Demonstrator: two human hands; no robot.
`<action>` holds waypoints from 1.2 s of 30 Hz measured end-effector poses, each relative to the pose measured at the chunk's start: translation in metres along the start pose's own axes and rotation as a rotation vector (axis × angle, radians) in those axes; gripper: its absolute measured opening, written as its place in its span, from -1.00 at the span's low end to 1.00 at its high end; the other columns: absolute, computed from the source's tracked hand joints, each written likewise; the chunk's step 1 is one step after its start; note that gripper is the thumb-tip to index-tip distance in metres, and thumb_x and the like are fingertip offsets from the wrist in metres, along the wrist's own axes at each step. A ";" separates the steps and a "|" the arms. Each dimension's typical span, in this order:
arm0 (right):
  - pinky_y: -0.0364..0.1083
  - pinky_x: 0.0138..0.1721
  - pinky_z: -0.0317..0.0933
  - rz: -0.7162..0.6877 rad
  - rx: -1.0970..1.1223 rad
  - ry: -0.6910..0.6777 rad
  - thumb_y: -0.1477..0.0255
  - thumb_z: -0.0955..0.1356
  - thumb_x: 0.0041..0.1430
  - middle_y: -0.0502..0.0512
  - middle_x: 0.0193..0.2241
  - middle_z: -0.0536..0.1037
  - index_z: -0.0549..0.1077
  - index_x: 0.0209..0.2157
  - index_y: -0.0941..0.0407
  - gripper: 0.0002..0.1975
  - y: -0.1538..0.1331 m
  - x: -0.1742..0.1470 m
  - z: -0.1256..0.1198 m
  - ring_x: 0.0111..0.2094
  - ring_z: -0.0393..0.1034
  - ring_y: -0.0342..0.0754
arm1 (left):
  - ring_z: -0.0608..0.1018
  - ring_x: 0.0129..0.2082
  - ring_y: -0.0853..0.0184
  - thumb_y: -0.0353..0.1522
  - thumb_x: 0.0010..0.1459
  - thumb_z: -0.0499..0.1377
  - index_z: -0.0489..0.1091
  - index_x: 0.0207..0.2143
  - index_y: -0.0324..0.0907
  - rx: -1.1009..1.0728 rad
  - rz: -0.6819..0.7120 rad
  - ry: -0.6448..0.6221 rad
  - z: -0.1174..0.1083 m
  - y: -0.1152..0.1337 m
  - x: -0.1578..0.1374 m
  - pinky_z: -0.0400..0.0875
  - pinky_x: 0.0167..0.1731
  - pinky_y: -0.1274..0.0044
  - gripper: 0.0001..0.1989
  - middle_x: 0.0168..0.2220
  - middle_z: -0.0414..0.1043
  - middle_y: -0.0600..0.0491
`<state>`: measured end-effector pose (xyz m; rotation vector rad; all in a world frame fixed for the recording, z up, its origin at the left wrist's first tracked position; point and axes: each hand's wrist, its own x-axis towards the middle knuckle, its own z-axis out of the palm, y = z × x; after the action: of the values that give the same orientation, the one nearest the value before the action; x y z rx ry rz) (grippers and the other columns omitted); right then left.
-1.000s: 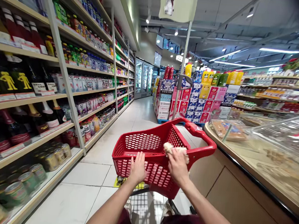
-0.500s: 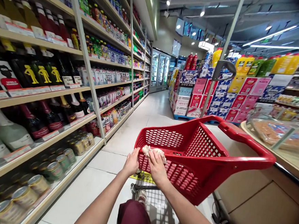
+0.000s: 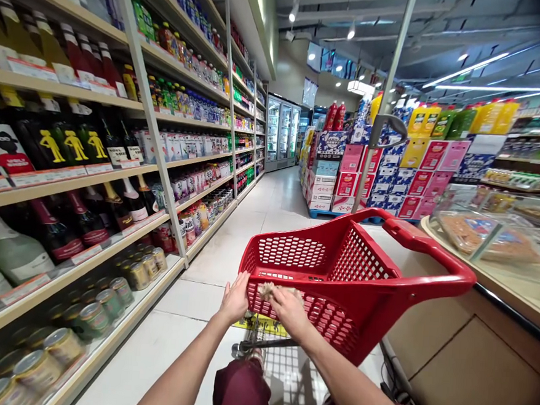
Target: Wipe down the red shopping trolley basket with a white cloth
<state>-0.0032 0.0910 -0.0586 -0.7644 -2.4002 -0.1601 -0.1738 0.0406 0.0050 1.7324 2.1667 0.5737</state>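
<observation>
In front of me stands a red plastic shopping cart (image 3: 338, 287) with a perforated basket. My left hand (image 3: 235, 300) holds the near left corner of the basket, its fingers at the rim and partly hidden. Bunched under the fingers of my right hand (image 3: 287, 312) is a crumpled off-white cloth (image 3: 267, 290). This hand presses the cloth against the outer side wall of the basket, just below the rim. The inside of the basket shows no goods. A yellow sign with dark characters (image 3: 266, 324) is partly visible beneath the basket.
Shelves of bottles and cans (image 3: 90, 184) line the left side. Stacked drink cartons (image 3: 350, 177) stand beyond the cart, near a metal pole (image 3: 393, 69). At right is a counter with a clear-lidded food tray (image 3: 489, 236). Glass-door fridges (image 3: 281, 132) are at the back.
My right hand and the cloth have slid from the basket's top rim down onto its outer side. My left hand stays at the corner. The view has shifted slightly.
</observation>
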 end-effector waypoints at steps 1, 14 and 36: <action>-0.06 -0.17 0.22 0.019 0.022 -0.009 0.56 0.21 0.11 0.08 -0.23 0.48 0.45 -0.27 0.05 -0.76 -0.001 -0.005 -0.002 -0.21 0.32 -0.07 | -0.02 0.21 0.36 -0.61 -0.19 -0.10 0.00 0.14 -0.19 -0.014 -0.010 0.010 -0.002 0.002 -0.001 -0.22 0.16 0.27 -0.26 0.21 -0.05 0.03; 0.01 -0.02 0.18 0.413 0.435 0.315 0.45 0.20 0.07 0.19 -0.02 0.35 0.32 -0.04 0.13 -0.63 -0.014 -0.011 -0.066 -0.02 0.25 0.01 | 0.49 -0.24 0.28 -0.22 -0.08 0.17 0.30 -0.13 -0.20 -1.507 -0.116 -0.232 0.054 0.077 -0.051 0.35 -0.22 0.46 -0.57 -0.26 0.47 -0.01; -0.05 -0.16 0.19 0.025 -0.232 0.096 0.52 0.27 0.09 0.12 -0.22 0.47 0.44 -0.21 0.08 -0.77 0.057 -0.072 -0.022 -0.16 0.29 -0.01 | 0.49 -0.18 0.24 -0.36 -0.16 0.14 0.35 -0.24 -0.21 -1.023 -0.465 -0.176 0.068 0.038 -0.037 0.25 -0.20 0.43 -0.66 -0.18 0.45 -0.07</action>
<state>0.0862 0.0969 -0.0868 -0.8702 -2.3049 -0.4614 -0.1006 0.0198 -0.0363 0.6808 1.5760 1.0762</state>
